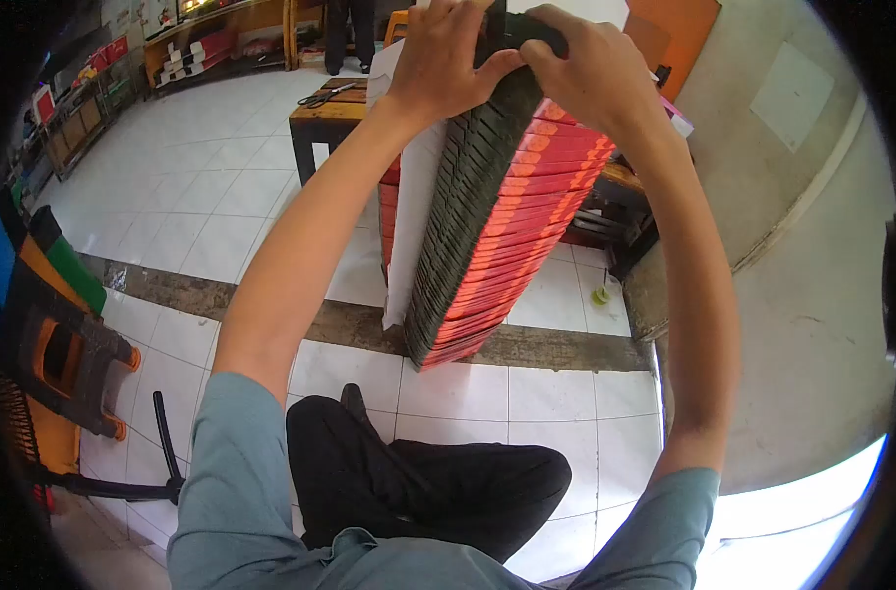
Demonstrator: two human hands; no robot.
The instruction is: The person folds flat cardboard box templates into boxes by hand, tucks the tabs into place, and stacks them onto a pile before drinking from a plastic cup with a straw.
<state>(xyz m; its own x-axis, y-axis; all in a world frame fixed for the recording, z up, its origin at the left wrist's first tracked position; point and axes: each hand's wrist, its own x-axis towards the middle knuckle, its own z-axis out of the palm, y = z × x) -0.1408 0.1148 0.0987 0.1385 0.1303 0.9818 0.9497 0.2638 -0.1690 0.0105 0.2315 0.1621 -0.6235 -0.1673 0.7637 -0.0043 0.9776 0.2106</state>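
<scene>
A tall, leaning stack of red and black pieces [541, 211], perhaps folded boxes, rises from the floor in front of my knees. Its left side is black and ridged, its right side red with orange marks. At the top, my left hand [450, 61] curls over the dark upper end, thumb pointing right. My right hand [597, 71] bends over the same end from the other side, and the two thumbs nearly meet. Both hands are closed there on the black top piece [515, 39]. A white sheet [418, 197] stands against the stack's left side.
Scissors [328, 94] lie on a low wooden table [315, 113] behind the stack. Plastic stools [69, 364] stand at the left, near a black metal leg [168, 442]. A wall [792, 246] bounds the right. Another person's legs [350, 34] show at the back.
</scene>
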